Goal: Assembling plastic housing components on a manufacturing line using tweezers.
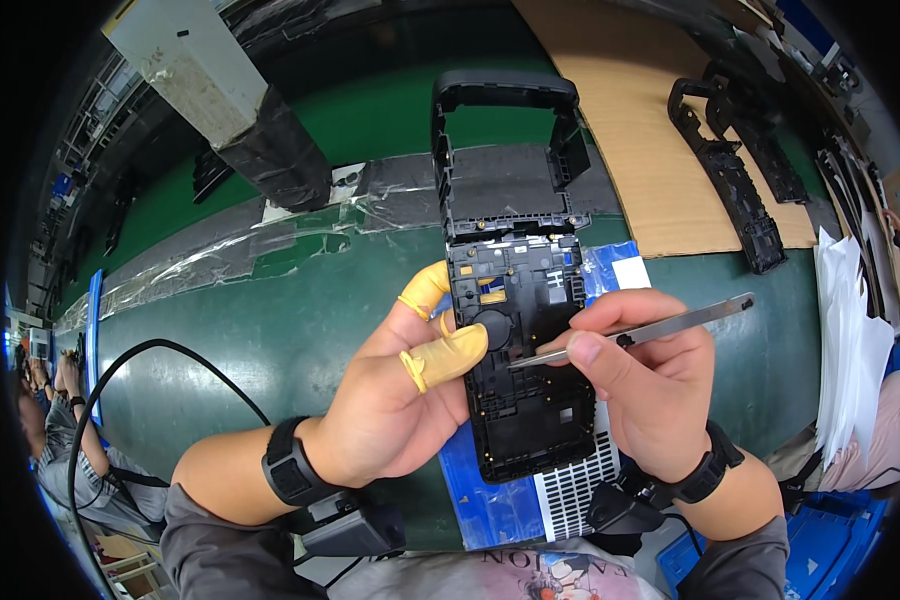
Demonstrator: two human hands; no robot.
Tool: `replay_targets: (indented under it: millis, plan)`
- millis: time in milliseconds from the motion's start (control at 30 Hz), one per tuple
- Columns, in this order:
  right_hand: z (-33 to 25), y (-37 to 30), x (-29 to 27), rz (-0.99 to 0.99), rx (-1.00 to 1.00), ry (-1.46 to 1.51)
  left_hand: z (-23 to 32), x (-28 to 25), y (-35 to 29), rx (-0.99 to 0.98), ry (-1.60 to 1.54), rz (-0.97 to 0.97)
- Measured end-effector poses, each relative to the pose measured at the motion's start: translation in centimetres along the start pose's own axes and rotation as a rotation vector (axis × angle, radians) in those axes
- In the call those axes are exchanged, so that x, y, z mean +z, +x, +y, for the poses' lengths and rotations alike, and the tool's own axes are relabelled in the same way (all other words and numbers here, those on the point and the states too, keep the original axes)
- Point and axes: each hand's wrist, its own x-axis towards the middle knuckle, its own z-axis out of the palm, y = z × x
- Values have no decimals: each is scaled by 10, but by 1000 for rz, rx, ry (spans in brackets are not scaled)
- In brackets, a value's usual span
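Observation:
A long black plastic device housing [530, 430] with an open rectangular frame at its far end is held up in front of me. My left hand [395, 385] grips its left side, with yellow finger cots on the thumb and a finger. The thumb presses beside a round black disc [494, 330] on the housing. In my right hand [655, 370] is a pair of metal tweezers [670, 325], pinched between thumb and fingers. Their tips point left and reach the housing's middle, right of the left thumb. Whether the tips hold anything is too small to tell.
Below the housing lies a blue sheet [485, 500] with a white grid panel [575, 490]. More black housings [740, 200] rest on a cardboard sheet [640, 150] at the far right. A pillar [195, 75] stands at the far left. A black cable [160, 345] arches at left; a person's arm [85, 430] shows beyond.

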Motion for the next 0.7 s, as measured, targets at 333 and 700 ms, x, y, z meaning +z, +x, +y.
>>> replay_targets:
  millis: [333, 700]
  plan:
    - [2, 1, 4, 16, 35, -27, -1, -7, -1, -14, -29, -3]
    - [-15, 6, -5, 64, 22, 83, -2, -9, 11, 109, 233, 44]
